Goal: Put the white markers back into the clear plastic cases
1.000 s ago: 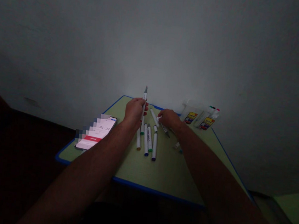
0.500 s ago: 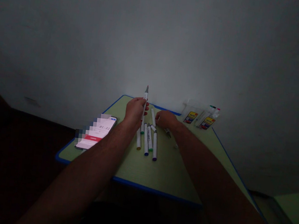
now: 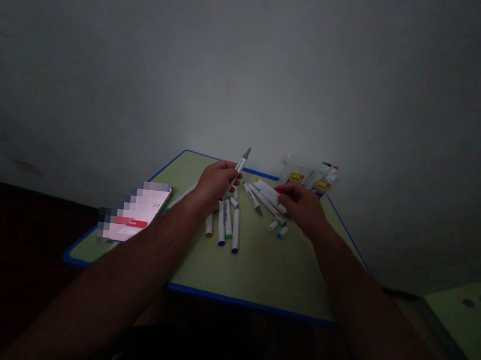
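My left hand (image 3: 219, 183) is closed around a white marker (image 3: 241, 163), its grey tip bare and pointing up. My right hand (image 3: 302, 206) is over the right-hand markers, thumb and forefinger pinched on a small red-ended marker cap (image 3: 280, 190), partly hidden by the fingers. Beneath that hand lie several white markers (image 3: 267, 194). One uncapped marker (image 3: 253, 198) points its grey tip toward me. Loose caps (image 3: 283, 232) rest just below the right hand. Below my left hand, capped markers (image 3: 236, 231) with purple, blue, green and orange ends lie side by side.
The pale green table (image 3: 256, 279) has a blue edge and stands against a grey wall (image 3: 253, 61). A lit phone (image 3: 137, 215) lies at the left. Clear packs (image 3: 295, 171) with yellow labels stand at the back right, some markers inside. Another green surface (image 3: 462, 318) is at far right.
My right hand has moved right and lifted off the markers, uncovering several markers and loose caps. My left hand still holds its marker, now tilted to the right. The view has shifted slightly.
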The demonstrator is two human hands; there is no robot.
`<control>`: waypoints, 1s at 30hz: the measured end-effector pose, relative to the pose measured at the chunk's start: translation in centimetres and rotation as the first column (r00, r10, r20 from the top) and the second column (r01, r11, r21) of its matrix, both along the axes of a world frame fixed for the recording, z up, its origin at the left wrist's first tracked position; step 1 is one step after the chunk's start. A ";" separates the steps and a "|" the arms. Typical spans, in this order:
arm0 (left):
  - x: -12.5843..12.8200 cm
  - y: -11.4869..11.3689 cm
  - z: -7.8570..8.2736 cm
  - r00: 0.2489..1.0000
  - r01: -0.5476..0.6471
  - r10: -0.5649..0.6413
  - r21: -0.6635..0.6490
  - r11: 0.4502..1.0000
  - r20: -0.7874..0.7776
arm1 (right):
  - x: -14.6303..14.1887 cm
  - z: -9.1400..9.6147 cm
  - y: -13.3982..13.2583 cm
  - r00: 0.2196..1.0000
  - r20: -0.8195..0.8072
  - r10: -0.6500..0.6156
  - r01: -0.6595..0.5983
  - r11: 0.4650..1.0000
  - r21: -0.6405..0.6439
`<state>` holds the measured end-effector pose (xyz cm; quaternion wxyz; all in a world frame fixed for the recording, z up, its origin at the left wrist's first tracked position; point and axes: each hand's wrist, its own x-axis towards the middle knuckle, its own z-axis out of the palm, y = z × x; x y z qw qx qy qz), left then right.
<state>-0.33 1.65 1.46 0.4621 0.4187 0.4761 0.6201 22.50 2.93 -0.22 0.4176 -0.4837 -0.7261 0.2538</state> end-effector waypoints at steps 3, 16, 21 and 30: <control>0.9 -0.6 -0.4 0.992 0.040 -0.041 -0.012 0.999 -0.121 | 1.3 -1.0 -0.6 0.987 -0.163 -0.003 -0.004 0.999 -0.042; 1.4 -1.1 -2.2 0.923 0.178 -0.100 0.183 0.967 -0.372 | 0.8 -0.4 -1.6 0.979 -0.205 0.003 0.018 0.995 0.102; 1.6 -1.2 -2.2 0.919 0.209 -0.137 0.164 0.964 -0.369 | 0.5 -0.6 -1.9 0.993 -0.121 0.013 0.009 0.984 0.179; 1.8 -1.9 -0.7 0.978 0.207 -0.207 -0.037 0.978 0.001 | 0.0 -0.2 -2.3 0.990 -0.139 -0.029 0.054 0.983 0.175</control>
